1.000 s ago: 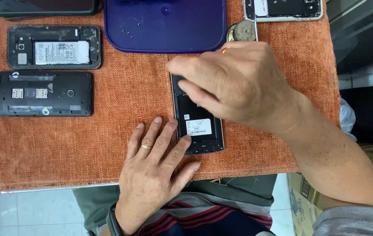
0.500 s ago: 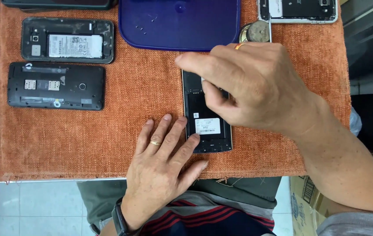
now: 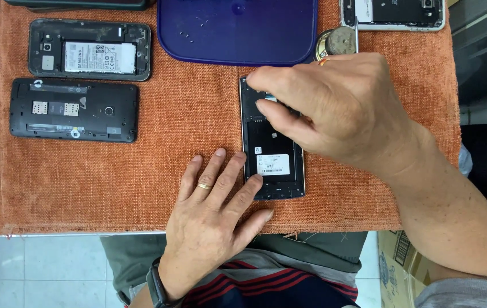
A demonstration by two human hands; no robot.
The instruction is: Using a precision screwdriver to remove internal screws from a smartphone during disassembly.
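The black phone [image 3: 271, 145] lies face down on the orange cloth [image 3: 83, 182] with its back cover already off, so the inside is bare and a white label shows just below the right fingertips; whatever sits in its upper half has yet to come out or go in, as far as I can judge, since the right hand [image 3: 335, 111] hides that part. The right fingers are curled and pressed down on the upper half of the phone, pinching or prying at something I cannot make out. The left hand [image 3: 215, 211] lies flat and relaxed, fingers spread, its fingertips touching the phone's lower left edge to steady it. Beyond the right knuckles sit a blue tray [image 3: 238, 31] and a small round speaker [image 3: 335, 41]. Against the earlier frame, little differs: both hands and the phone keep their places, the right fingertips having crept slightly toward the phone's top
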